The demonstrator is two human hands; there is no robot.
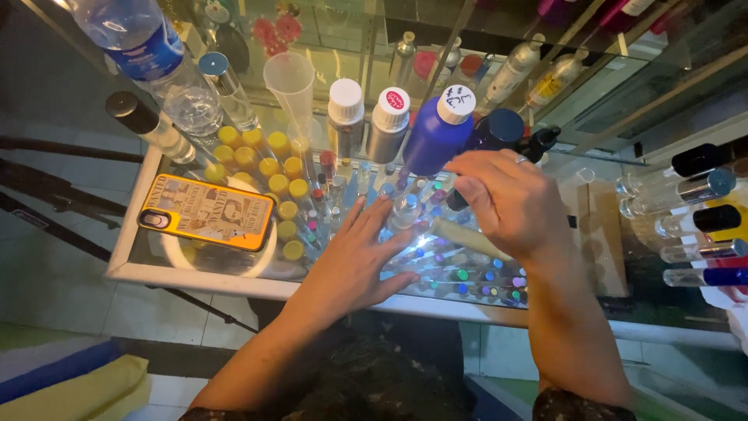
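Note:
My left hand (354, 261) lies flat on the glass counter top (195, 269), fingers spread, holding nothing. Its fingertips reach a small clear vial with a silver cap (406, 209). My right hand (510, 201) hovers just right of that vial with fingers curled downward and a ring on one finger. A small dark object (456, 200) shows under its thumb. Below the palm lies a pale cylinder (467, 238). Whether the right hand grips either one is hidden.
A phone in an orange case (206, 212) lies at the left, beside yellow-capped vials (269, 168). Behind the hands stand a blue bottle with a white cap (436, 132), two silver bottles (387, 121), a clear measuring cup (290, 82) and a water bottle (140, 39). Roll-on bottles (701, 226) lie at the right.

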